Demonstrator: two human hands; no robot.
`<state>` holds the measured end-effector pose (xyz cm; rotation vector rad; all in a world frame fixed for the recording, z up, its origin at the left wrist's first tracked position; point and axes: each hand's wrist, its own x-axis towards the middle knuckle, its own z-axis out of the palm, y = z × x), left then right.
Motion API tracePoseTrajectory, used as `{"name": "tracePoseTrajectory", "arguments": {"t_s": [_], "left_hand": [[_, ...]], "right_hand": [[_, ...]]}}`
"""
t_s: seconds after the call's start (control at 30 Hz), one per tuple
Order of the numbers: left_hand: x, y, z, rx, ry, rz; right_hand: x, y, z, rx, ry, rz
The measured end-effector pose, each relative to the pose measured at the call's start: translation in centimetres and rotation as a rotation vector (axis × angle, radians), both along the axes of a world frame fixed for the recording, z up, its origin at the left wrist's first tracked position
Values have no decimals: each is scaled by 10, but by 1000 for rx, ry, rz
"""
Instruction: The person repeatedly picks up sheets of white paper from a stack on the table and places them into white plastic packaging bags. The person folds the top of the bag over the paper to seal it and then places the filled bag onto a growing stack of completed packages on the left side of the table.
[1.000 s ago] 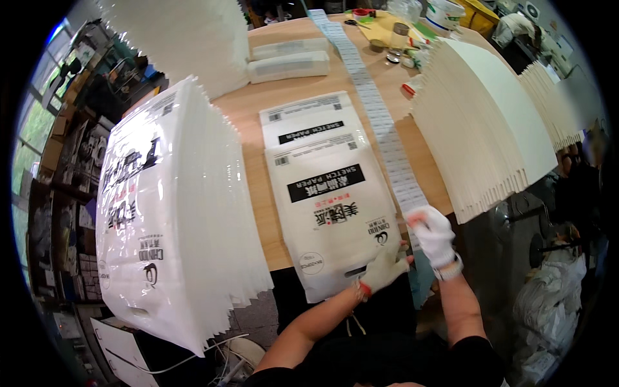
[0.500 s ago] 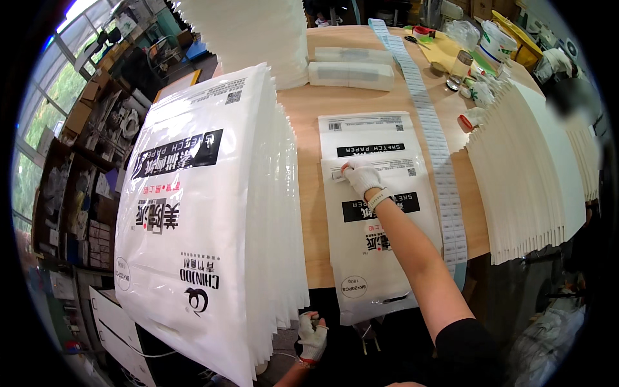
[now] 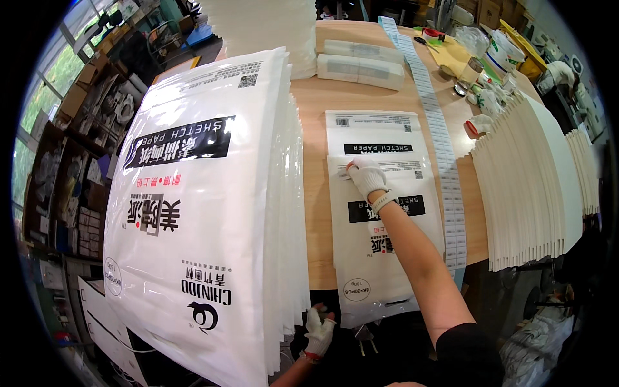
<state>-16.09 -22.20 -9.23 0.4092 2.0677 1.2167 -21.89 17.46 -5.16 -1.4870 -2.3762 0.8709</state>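
White cotton covers both my hands. Half a second ago the left hand (image 3: 318, 332) hung lower under the table edge; now it has risen to the bottom corner of the tall stack of printed bags (image 3: 206, 213) at my left, fingers held loosely together and pointing up, and I cannot tell whether they grip a bag edge. My right hand (image 3: 367, 177) has barely shifted: it lies flat, fingers together, pressing the upper edge of the top bag (image 3: 380, 258), which overhangs the near edge of the wooden table (image 3: 316, 213) and overlaps a second bag (image 3: 377, 132) farther up.

Just right of these bags a long strip of labels (image 3: 445, 161) runs away across the table. Beyond it a fanned row of white sheets (image 3: 541, 187) blocks the table's right side. Farther off lie two wrapped flat packs (image 3: 361, 64), and near the far right corner stand jars and small clutter too small to make out. The stack's lower end is cut off by the picture's rim.
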Motion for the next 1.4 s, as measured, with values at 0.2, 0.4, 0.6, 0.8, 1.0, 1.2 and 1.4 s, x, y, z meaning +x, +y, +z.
{"name": "tracePoseTrajectory", "arguments": {"t_s": [0.2, 0.4, 0.6, 0.8, 1.0, 1.2, 1.4], "left_hand": [[5, 8, 6, -40, -264, -227], [-2, 27, 60, 412, -33, -374], [-29, 84, 176, 659, 313, -642], [-23, 42, 267, 901, 643, -903], [-110, -29, 325, 1013, 409, 199], [-293, -97, 278, 924, 39, 281], [-279, -92, 211, 973, 89, 303]], "right_hand": [[-12, -18, 19, 37, -184, -67], [75, -6, 39, 123, -15, -31], [251, -139, 73, -3, -268, -125], [247, -229, 47, -390, 1131, -310], [121, -207, 218, -207, 971, 224], [19, -223, 258, -87, 690, 631], [60, -201, 249, -246, 853, 589]]}}
